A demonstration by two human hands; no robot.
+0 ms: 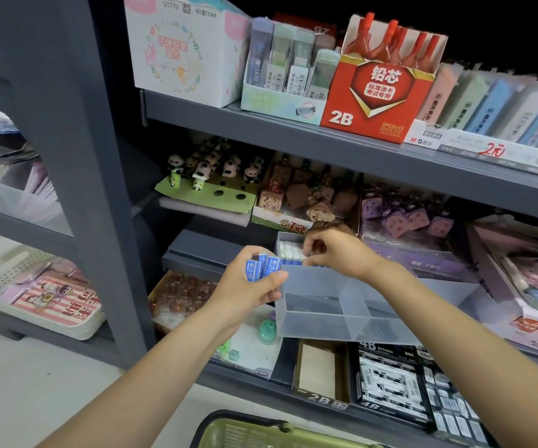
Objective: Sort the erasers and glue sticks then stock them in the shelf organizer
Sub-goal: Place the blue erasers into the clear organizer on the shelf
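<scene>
Several small blue-and-white wrapped erasers (263, 268) sit fanned in the left hand (251, 286), its fingers curled round them so that they stand upright and ready to be drawn off singly. The right hand (335, 252) reaches into the far compartment of the clear frosted plastic shelf organizer (351, 328), its fingers bent down onto a row of erasers already standing there (290, 253); whether they pinch one or only press the row straight cannot be told. The organizer rests at the front of the grey metal shelf (342, 143), and its near compartments look bare, probably kept free for the glue sticks, none of which can be made out. Keeping the supply hand just beside the organizer's left wall shortens each transfer. A green plastic basket (261, 431) waits below.
</scene>
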